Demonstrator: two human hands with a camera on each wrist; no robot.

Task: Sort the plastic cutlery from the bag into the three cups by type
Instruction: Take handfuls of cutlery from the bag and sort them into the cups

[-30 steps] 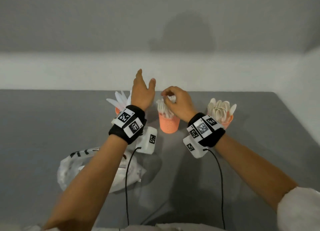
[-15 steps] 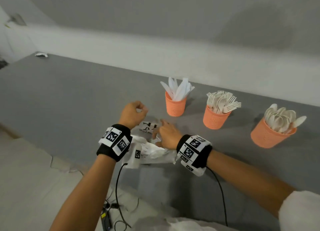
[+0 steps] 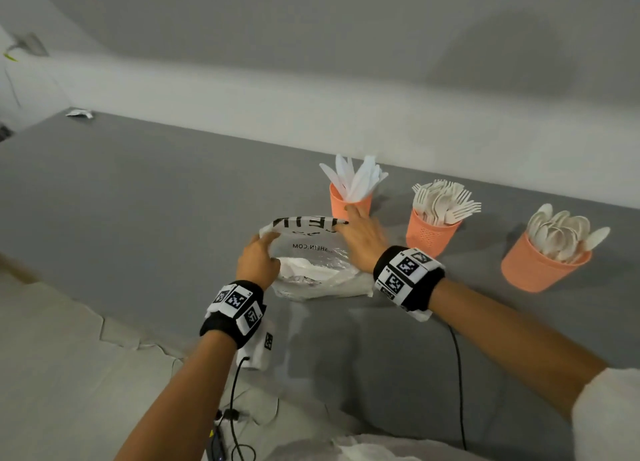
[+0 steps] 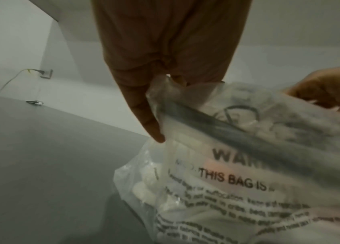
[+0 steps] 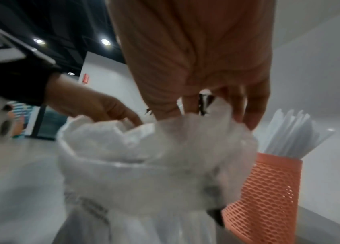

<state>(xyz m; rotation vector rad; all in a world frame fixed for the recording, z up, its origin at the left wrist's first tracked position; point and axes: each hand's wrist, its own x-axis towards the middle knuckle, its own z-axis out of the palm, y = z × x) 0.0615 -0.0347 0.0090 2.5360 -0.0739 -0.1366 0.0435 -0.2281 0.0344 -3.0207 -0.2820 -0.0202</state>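
A clear plastic bag point(image 3: 311, 252) with black print lies on the grey table point(image 3: 138, 201), with white cutlery dimly visible inside point(image 4: 143, 189). My left hand point(image 3: 272, 244) pinches its left rim point(image 4: 164, 85). My right hand point(image 3: 348, 225) grips the right rim point(image 5: 204, 105), so the mouth is held apart between them. Behind stand three orange mesh cups: knives point(image 3: 349, 206) just past my right hand, forks point(image 3: 427, 233) in the middle, spoons point(image 3: 540, 270) at the right. The knife cup point(image 5: 269, 189) touches the bag in the right wrist view.
The table's near edge point(image 3: 104, 308) runs diagonally below my left wrist, with pale floor beyond it. A small white scrap point(image 3: 79, 113) lies at the table's far left corner. Black wrist cables point(image 3: 459, 374) hang over the front edge. A white wall backs the table.
Both hands left the fork cup and came down to the bag. They took hold of its rim and pulled the mouth apart. The head turned left.
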